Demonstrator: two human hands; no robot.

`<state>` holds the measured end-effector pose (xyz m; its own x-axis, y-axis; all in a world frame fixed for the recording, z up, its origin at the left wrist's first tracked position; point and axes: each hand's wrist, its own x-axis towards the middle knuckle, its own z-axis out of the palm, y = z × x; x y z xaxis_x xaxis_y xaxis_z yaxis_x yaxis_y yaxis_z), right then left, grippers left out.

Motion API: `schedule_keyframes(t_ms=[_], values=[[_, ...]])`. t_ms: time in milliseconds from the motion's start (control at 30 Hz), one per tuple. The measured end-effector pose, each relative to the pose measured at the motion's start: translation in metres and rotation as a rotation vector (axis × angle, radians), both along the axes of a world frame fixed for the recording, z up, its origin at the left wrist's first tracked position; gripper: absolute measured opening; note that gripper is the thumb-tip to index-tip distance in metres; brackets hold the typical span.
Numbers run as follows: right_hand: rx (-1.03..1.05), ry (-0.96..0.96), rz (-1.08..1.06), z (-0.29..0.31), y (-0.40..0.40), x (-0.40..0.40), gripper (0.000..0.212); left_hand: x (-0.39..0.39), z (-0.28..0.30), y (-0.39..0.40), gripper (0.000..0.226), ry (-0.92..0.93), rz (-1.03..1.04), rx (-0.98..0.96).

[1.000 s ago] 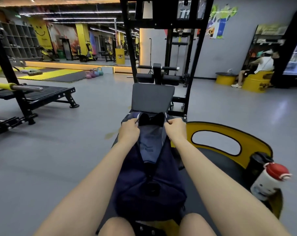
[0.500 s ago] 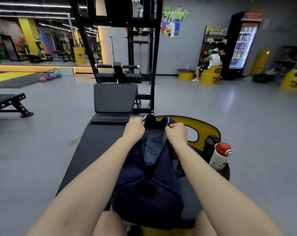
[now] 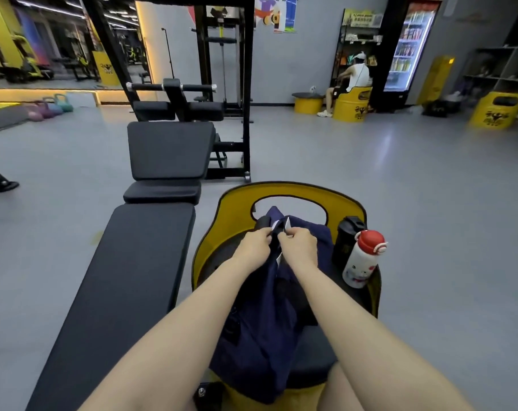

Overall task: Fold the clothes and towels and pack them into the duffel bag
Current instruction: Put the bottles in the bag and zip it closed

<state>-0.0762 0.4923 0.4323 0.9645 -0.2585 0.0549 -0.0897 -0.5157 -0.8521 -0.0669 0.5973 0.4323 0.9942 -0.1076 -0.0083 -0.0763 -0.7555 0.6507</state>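
Observation:
A navy duffel bag [image 3: 260, 330] lies lengthwise on the black seat of a yellow barrel chair [image 3: 237, 209] in front of me. My left hand [image 3: 253, 244] and my right hand [image 3: 300, 244] are both clenched on the bag's far end, close together, pinching its top edges and black handle by the opening. The opening is pulled nearly closed between my fists. What is inside the bag is hidden. No loose clothes or towels show.
A black shaker cup [image 3: 348, 241] and a white bottle with a red cap [image 3: 361, 259] stand on the seat's right side. A black gym bench [image 3: 127, 277] runs along my left. A person [image 3: 354, 78] sits on a yellow barrel far back.
The bag has moved from the black bench to the yellow chair on the right. My hands have come closer together on its far end, narrowing the opening.

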Motion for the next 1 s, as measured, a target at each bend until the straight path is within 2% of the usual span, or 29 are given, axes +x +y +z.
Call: schedule_keyframes(t_ms=[133, 200, 267, 333, 400, 533, 633, 700, 767, 833, 933, 1000], values=[[0.042, 0.088, 0.087, -0.02, -0.01, 0.005, 0.025, -0.016, -0.016, 0.001, 0.045, 0.173, -0.134, -0.083], [0.09, 0.177, 0.171, -0.033, -0.016, 0.007, 0.027, -0.022, -0.026, 0.006, 0.049, 0.242, -0.111, -0.153], [0.015, 0.203, 0.242, -0.042, -0.021, 0.009, 0.029, -0.025, -0.038, 0.013, 0.055, 0.268, -0.104, -0.151], [-0.186, 0.142, 0.275, -0.046, -0.027, 0.012, 0.035, -0.027, -0.048, 0.019, 0.064, 0.271, -0.103, -0.059], [-0.467, 0.047, 0.346, -0.045, -0.035, 0.017, 0.041, -0.027, -0.055, 0.02, 0.062, 0.255, -0.066, 0.012], [-1.0, -0.237, 0.682, -0.031, -0.041, 0.038, 0.071, -0.026, -0.063, 0.018, 0.062, 0.245, -0.034, 0.111], [-1.313, -0.183, 0.956, -0.023, -0.028, 0.06, 0.075, -0.024, -0.065, 0.019, 0.063, 0.261, -0.003, 0.198], [-1.431, -0.094, 1.07, -0.026, -0.017, 0.072, 0.074, -0.024, -0.069, 0.022, 0.063, 0.294, 0.024, 0.268], [-1.454, -0.044, 1.134, -0.036, -0.009, 0.078, 0.065, -0.025, -0.074, 0.027, 0.058, 0.313, 0.042, 0.363], [-1.43, -0.022, 1.162, -0.045, -0.005, 0.08, 0.055, -0.027, -0.077, 0.029, 0.044, 0.3, 0.054, 0.421], [-1.363, -0.104, 1.119, -0.05, -0.008, 0.08, 0.041, -0.029, -0.075, 0.027, 0.026, 0.247, 0.065, 0.508], [-1.31, -0.192, 1.041, -0.05, -0.012, 0.079, 0.035, -0.029, -0.07, 0.026, 0.023, 0.182, 0.071, 0.553]])
